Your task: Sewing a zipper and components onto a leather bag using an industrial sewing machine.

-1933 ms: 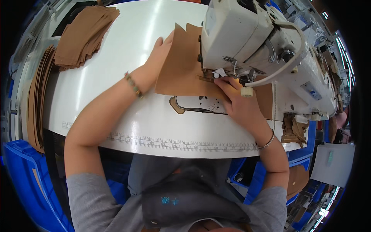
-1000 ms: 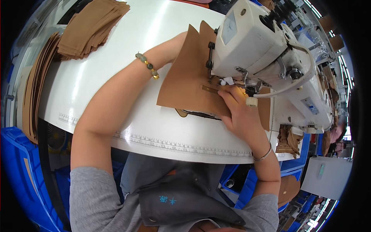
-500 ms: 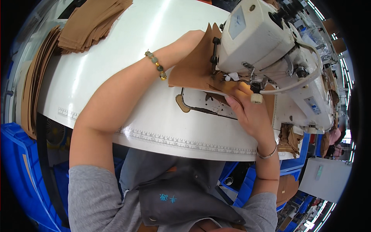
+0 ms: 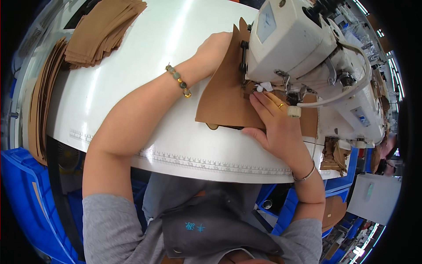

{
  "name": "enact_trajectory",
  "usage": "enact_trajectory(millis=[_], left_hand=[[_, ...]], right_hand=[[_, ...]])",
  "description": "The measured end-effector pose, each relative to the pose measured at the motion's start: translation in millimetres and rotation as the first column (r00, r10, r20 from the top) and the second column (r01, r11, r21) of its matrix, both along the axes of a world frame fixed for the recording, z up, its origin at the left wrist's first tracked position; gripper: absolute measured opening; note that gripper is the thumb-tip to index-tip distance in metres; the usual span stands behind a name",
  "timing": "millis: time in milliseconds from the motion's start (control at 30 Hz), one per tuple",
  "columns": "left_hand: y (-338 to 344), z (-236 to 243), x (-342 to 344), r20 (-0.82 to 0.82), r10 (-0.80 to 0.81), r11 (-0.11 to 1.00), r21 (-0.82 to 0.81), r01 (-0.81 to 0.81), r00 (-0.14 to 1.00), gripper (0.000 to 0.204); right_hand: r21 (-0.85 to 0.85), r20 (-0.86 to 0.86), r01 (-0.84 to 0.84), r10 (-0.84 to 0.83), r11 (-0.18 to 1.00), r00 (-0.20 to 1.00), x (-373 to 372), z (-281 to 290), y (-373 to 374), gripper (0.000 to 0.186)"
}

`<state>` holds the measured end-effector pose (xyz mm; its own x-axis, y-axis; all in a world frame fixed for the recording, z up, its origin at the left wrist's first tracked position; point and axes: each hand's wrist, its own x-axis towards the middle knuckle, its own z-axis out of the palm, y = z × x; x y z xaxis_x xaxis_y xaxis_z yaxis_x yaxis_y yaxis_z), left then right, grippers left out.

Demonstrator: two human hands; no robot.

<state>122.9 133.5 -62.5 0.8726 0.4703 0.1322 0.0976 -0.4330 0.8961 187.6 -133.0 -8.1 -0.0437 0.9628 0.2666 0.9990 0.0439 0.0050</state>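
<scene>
A brown sheet of fabric or leather-like material [image 4: 228, 103] lies under the head of a white sewing machine [image 4: 292, 48], its far left part standing up in a curve. My right hand [image 4: 281, 130] rests on the sheet just in front of the needle area. Its fingers are stretched out toward the machine and the thumb is apart, near the sheet's front edge. My left hand [image 4: 213, 50] is at the raised far left side of the sheet; its fingers are hidden behind the material. The needle itself cannot be made out.
Brown cut pieces are stacked on the white table [image 4: 176, 119] in a fanned pile [image 4: 103, 31], with another stack [image 4: 44, 105] at the left edge. Brown scraps [image 4: 335, 155] lie at the right. Blue bins [image 4: 33, 189] stand below the left side.
The sheet's near edge has come toward me and now covers most of the dark-edged plate opening. My right hand has flattened, its fingers straighter and thumb further left.
</scene>
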Motion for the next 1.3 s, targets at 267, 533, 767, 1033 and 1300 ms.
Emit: enact_trajectory(millis=[267,533,767,1033,1300], left_hand=[[21.1,48.2,-49.4,0.307,0.351,0.599,0.652,-0.465,0.884,0.025],[-98.8,42.5,-114.4,0.020,-0.115,0.561,0.826,0.048,0.993,0.036],[-103.2,32.2,-118.5,-0.128,-0.098,0.520,0.839,0.161,0.987,0.042],[-99.4,30.6,-120.6,-0.161,-0.109,0.507,0.839,0.195,0.981,0.044],[-99.9,28.5,-116.4,-0.111,-0.109,0.552,0.820,0.153,0.988,0.044]], right_hand=[[-0.023,-0.060,0.034,-0.035,0.999,0.998,2.6,-0.5,-3.3,0.068],[0.006,-0.023,0.010,-0.010,1.000,1.000,6.1,-1.9,-1.6,0.056],[-0.039,0.193,0.226,-0.214,0.973,0.957,37.2,8.6,-29.9,0.044],[0.096,0.343,0.118,-0.144,0.988,0.928,39.5,17.0,-62.8,0.042],[-0.052,-0.027,0.253,-0.254,0.966,0.967,46.2,-9.0,-79.0,0.065]])
